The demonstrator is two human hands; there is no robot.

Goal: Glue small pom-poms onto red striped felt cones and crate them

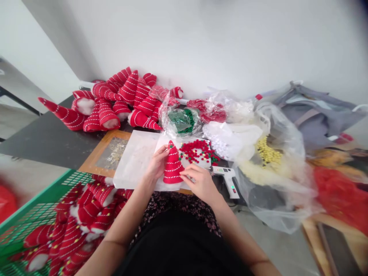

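Note:
A red knitted cone hat point(173, 165) with white striped lines stands point-up before me, over white sheets on the table. One small green pom-pom point(171, 146) sits near its tip. My left hand point(156, 165) is closed on the hat's upper left side, fingertips beside the pom-pom. Thumb and fingers of my right hand point(200, 181) pinch at the hat's lower right edge; whether something tiny is also between them is hidden. Just right of the hat, loose red, green and pale pom-poms point(197, 150) lie on a white sheet. A white glue gun point(229, 180) lies beyond my right hand.
Stuffed red cones point(135, 96) are piled at the back left. A green basket point(37, 207) below left holds more, dotted with pom-poms. Bags of green point(182, 119), white point(222, 142) and yellow pom-poms point(268, 151) crowd the right. A wooden-framed tray point(96, 155) holds snowflake-like pieces.

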